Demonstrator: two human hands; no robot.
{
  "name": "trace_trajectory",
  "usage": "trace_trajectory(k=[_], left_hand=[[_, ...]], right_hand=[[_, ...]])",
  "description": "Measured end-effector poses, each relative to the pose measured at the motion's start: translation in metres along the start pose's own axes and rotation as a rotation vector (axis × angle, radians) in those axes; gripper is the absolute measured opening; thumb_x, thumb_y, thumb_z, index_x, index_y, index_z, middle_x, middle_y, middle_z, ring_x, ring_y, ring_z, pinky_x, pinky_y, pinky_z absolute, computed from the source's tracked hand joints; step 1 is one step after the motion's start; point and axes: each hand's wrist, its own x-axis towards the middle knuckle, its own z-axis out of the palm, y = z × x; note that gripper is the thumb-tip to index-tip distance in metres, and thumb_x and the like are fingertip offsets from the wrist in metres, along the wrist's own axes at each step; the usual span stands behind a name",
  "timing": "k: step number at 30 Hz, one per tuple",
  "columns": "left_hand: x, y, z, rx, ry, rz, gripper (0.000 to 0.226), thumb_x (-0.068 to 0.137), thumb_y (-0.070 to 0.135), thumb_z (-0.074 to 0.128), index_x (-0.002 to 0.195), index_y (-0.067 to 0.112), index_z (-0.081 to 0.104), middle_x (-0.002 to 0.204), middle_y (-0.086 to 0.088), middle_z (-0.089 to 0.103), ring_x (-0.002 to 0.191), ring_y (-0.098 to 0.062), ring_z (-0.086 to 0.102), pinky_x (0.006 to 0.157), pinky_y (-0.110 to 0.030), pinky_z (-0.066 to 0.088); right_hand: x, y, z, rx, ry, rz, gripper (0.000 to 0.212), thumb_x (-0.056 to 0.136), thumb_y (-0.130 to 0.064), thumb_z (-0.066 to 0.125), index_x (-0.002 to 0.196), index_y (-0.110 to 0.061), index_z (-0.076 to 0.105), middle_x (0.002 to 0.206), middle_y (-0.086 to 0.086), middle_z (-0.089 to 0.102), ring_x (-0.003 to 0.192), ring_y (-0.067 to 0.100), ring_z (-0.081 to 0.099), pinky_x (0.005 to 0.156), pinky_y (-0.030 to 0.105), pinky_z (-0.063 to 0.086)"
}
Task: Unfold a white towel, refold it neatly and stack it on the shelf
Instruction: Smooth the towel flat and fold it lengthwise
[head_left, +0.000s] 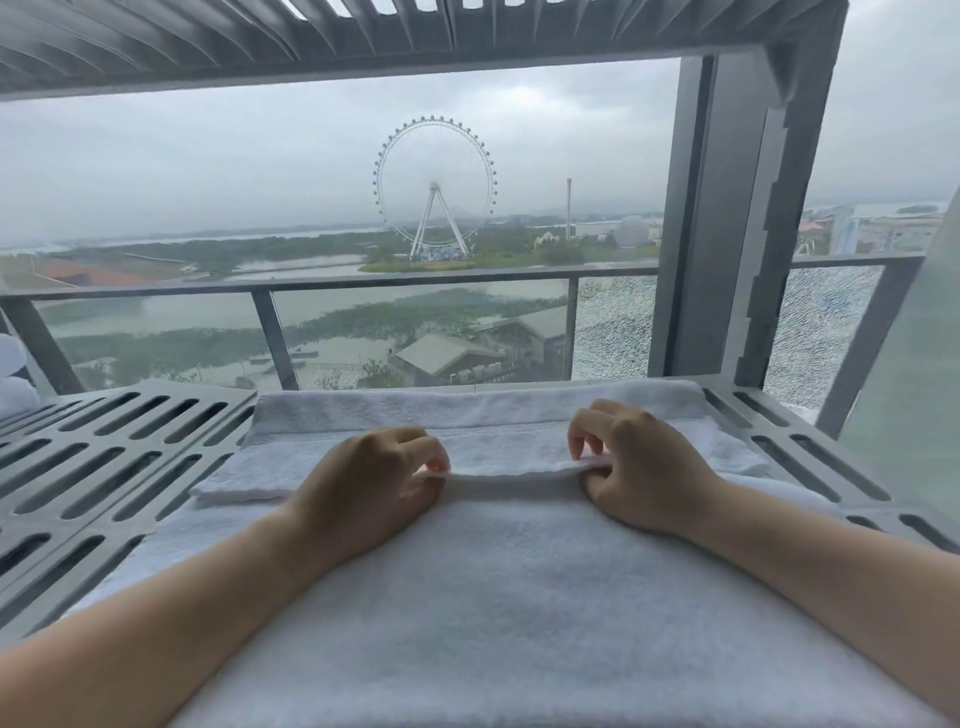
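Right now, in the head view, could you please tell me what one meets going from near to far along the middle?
white towel → left hand and right hand, level, pinching its folded edge → woven band → balcony railing → Ferris wheel

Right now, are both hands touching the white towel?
Touching. Head view: the left hand and right hand each pinch the white towel at its raised edge.

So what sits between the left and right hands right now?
Only a lifted edge of the white towel, pinched at each end by the left hand and right hand; the head view shows nothing else there.
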Motion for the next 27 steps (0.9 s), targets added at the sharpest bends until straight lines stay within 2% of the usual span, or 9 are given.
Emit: trace_trajectory(k=[4,6,7,9,11,13,19,23,27], left_hand=[[0.0,-0.006,0.003,-0.028,-0.052,0.005,0.017,0.081,0.038,0.067,0.08,0.021,0.066,0.08,0.009,0.062,0.066,-0.01,0.057,0.06,-0.021,0.045],[0.001,-0.009,0.006,-0.061,-0.082,0.001,0.022,0.083,0.044,0.062,0.084,0.022,0.063,0.089,0.009,0.061,0.076,-0.009,0.057,0.067,-0.022,0.045],[0.001,-0.01,0.008,-0.09,-0.11,-0.004,0.024,0.084,0.046,0.059,0.088,0.023,0.061,0.098,0.008,0.06,0.086,-0.009,0.057,0.074,-0.022,0.044],[0.002,-0.014,0.012,-0.182,-0.233,-0.033,0.028,0.087,0.05,0.051,0.105,0.029,0.055,0.122,0.009,0.054,0.109,-0.007,0.051,0.092,-0.023,0.041],[0.003,-0.017,0.014,-0.238,-0.387,-0.068,0.04,0.088,0.056,0.042,0.127,0.044,0.042,0.141,0.014,0.041,0.127,-0.003,0.039,0.107,-0.024,0.031],[0.007,-0.019,0.016,-0.209,-0.465,-0.082,0.045,0.09,0.056,0.039,0.134,0.053,0.03,0.148,0.016,0.031,0.135,-0.001,0.027,0.111,-0.022,0.019],[0.027,-0.012,0.02,-0.083,-0.496,-0.143,0.042,0.095,0.045,0.037,0.137,0.046,0.032,0.151,0.009,0.028,0.138,-0.008,0.025,0.113,-0.026,0.02],[0.029,-0.002,0.02,-0.085,-0.456,-0.077,0.056,0.094,0.025,0.043,0.138,0.052,0.023,0.154,0.012,0.019,0.14,-0.012,0.02,0.114,-0.034,0.019],[0.031,0.009,0.016,-0.089,-0.551,-0.041,0.074,0.086,0.009,0.038,0.13,0.065,0.021,0.156,0.017,0.008,0.143,-0.011,0.009,0.114,-0.054,0.012]], right_hand=[[-0.002,0.001,-0.003,-0.016,-0.109,-0.033,0.017,0.07,-0.042,0.056,0.077,-0.032,0.045,0.076,-0.013,0.047,0.073,0.011,0.049,0.057,0.024,0.034],[-0.002,0.0,-0.002,0.008,-0.099,-0.03,0.023,0.075,-0.053,0.047,0.083,-0.032,0.046,0.083,-0.015,0.046,0.081,0.01,0.047,0.063,0.024,0.034],[-0.001,0.001,0.0,0.004,-0.098,-0.012,0.028,0.08,-0.056,0.042,0.092,-0.031,0.049,0.092,-0.013,0.048,0.091,0.01,0.047,0.071,0.026,0.036],[0.001,0.004,0.004,-0.083,-0.221,0.038,0.044,0.089,-0.057,0.03,0.122,-0.032,0.045,0.129,-0.007,0.045,0.123,0.013,0.037,0.098,0.034,0.031],[0.005,0.009,0.009,-0.138,-0.398,0.063,0.056,0.092,-0.058,0.022,0.143,-0.035,0.022,0.154,-0.009,0.017,0.141,0.009,0.012,0.114,0.039,0.009],[0.011,0.015,0.01,-0.138,-0.473,0.063,0.06,0.09,-0.062,0.018,0.145,-0.038,0.011,0.157,-0.011,0.004,0.143,0.006,0.001,0.115,0.04,0.0],[0.032,0.022,0.002,-0.191,-0.471,0.031,0.062,0.09,-0.061,0.027,0.145,-0.036,0.014,0.157,-0.008,0.008,0.143,0.011,0.01,0.116,0.035,0.011],[0.026,0.017,-0.007,-0.112,-0.388,-0.004,0.074,0.081,-0.036,0.054,0.145,-0.032,0.017,0.155,-0.011,0.016,0.138,0.012,0.024,0.108,0.031,0.027],[0.011,0.036,-0.025,0.063,-0.378,0.154,0.074,0.078,-0.022,0.058,0.144,-0.03,0.025,0.148,-0.008,0.033,0.133,0.012,0.033,0.104,0.023,0.027]])
